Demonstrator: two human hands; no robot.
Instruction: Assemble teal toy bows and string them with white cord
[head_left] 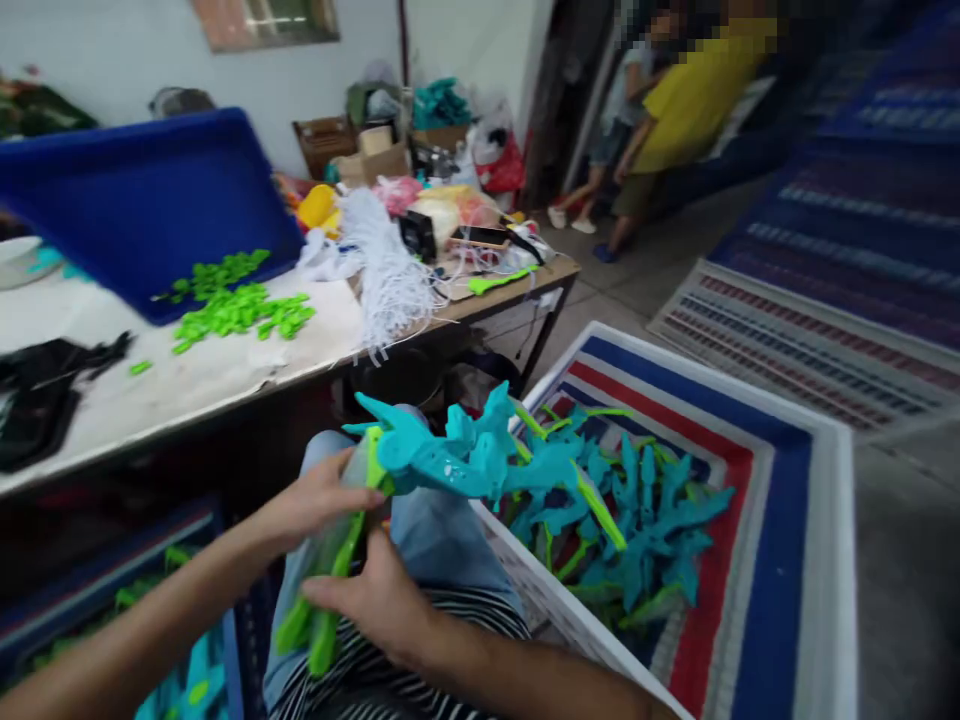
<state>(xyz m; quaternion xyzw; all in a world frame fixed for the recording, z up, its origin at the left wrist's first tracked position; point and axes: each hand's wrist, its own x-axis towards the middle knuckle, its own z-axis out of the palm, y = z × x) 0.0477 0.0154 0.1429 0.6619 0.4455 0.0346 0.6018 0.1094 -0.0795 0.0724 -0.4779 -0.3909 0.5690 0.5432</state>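
Note:
I hold a teal plastic toy figure (450, 465) with lime-green and translucent parts across my lap; it looks like a toy dragon, though I cannot be sure. My left hand (326, 500) is closed round its translucent and green section, close to where that joins the teal body. Lower on that same section, the thumb and fingers of my right hand (382, 600) grip a green strip. The teal body extends to the right over the edge of a white-rimmed basket (832, 520). Similar teal and green figures (645, 520) lie heaped inside it.
A table (322, 345) at left bears small green parts (240, 305), a blue tub (150, 200) on its side, white ties (382, 260) and a phone (480, 237). Another crate (232, 650) stands lower left. Stacked baskets (817, 300) and two people (690, 100) are behind.

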